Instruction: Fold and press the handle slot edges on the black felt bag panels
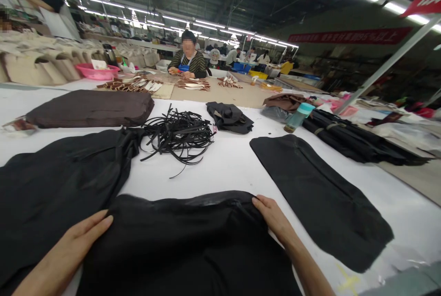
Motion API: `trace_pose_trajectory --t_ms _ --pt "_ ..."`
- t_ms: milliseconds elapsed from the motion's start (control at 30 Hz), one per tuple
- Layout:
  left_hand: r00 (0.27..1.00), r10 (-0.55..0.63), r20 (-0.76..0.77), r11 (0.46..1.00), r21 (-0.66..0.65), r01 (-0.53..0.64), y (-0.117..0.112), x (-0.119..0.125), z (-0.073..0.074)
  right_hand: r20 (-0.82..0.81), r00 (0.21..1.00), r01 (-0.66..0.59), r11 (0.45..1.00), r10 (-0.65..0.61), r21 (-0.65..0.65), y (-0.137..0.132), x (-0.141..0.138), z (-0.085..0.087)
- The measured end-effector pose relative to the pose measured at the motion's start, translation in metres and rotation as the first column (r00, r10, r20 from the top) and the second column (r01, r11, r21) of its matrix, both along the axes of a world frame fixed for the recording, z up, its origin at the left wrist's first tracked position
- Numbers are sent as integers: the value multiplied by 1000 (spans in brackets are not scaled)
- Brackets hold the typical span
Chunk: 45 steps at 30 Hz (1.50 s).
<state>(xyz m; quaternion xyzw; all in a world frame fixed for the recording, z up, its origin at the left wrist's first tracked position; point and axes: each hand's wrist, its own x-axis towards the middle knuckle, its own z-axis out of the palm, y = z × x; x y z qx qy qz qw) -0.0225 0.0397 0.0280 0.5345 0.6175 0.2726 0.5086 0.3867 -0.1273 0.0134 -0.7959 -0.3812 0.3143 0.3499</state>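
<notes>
A large black fabric piece (186,241) spreads across the bottom of the view, held by both hands. My left hand (82,236) grips its upper left corner, thumb on top and fingers partly hidden. At the upper right corner, my right hand (270,211) pinches the edge. Beside my left hand lies a pile of black fabric (62,181). To the right, another black panel (320,195) with rounded corners and a long seam lies flat on the white table (151,183).
Beyond the cloth lie a heap of black strips (179,133), a brown fabric stack (89,108) and a small black bundle (229,117). A bottle with a turquoise lid (299,117) stands near dark folded bundles (354,135). Across the table sits a person (188,59).
</notes>
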Motion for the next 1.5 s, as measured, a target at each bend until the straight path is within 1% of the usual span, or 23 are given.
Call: trace_pose_trajectory --t_ms 33,67,100,133,167,200,233,267,300,333,367,433,533,600,667,767,833,900,967,1033,1267,1400,1500 --pt "1000 4 -29 999 37 -3 3 -2 5 -42 998 -36 999 36 -4 -2 0 6" --pt "993 42 -106 989 145 -26 3 -2 11 -97 992 -80 997 80 -3 -5 0 13" --pt "971 107 -212 947 319 -35 -1 3 17 -160 978 -134 991 134 7 -6 -1 20" --pt "920 223 -322 843 538 -16 -9 12 23 -223 955 -194 981 195 24 -8 -1 28" --pt "881 247 -404 717 687 114 -20 26 26 -284 924 -254 966 255 41 -8 -2 35" --pt "883 131 -451 603 743 290 -33 43 28 -338 889 -310 949 311 58 -7 -1 41" --pt "875 -50 -481 462 766 447 -48 63 27 -380 852 -361 930 360 73 -6 -1 45" --pt "795 -263 -547 285 743 605 -63 84 23 -405 823 -401 912 399 83 -3 1 48" --pt "613 -468 -637 87 657 749 -76 104 18 -421 800 -434 897 427 85 1 3 50" --pt "429 -580 -693 -75 569 819 -87 123 10 -425 789 -453 888 443 85 5 6 51" --pt "317 -637 -703 -185 538 822 -95 139 2 -410 789 -471 879 458 75 10 9 51" --pt "198 -698 -688 -215 464 859 -102 160 -15 -339 807 -507 861 484 23 24 15 51" --pt "159 -744 -649 -159 404 901 -101 169 -32 -250 800 -579 811 546 -82 50 16 52" --pt "146 -745 -650 -161 388 907 -100 168 -37 -221 773 -627 767 594 -133 68 10 52" --pt "149 -718 -679 -185 393 901 -101 167 -39 -186 746 -666 722 639 -188 84 -1 52" --pt "206 -608 -767 -223 414 883 -106 168 -42 -129 720 -690 682 682 -244 98 -20 48" --pt "252 -506 -825 -257 424 868 -110 168 -45 -44 737 -663 708 675 -243 102 -30 44" --pt "288 -420 -860 -284 427 859 -113 168 -47 93 769 -602 765 633 -228 101 -38 38" --pt "310 -369 -876 -291 426 857 -115 168 -48 246 782 -532 819 573 -216 100 -43 32" --pt "325 -347 -880 -290 430 855 -117 166 -49 367 763 -487 847 531 -214 97 -47 28" --pt "360 -283 -889 -273 434 858 -121 163 -51 614 599 -425 854 515 -301 95 -59 21" --pt "390 -228 -892 -278 444 852 -121 162 -50 687 487 -419 835 539 -358 93 -65 17" --pt "437 -155 -886 -266 463 845 -127 161 -52 723 435 -412 832 537 -371 92 -67 21"
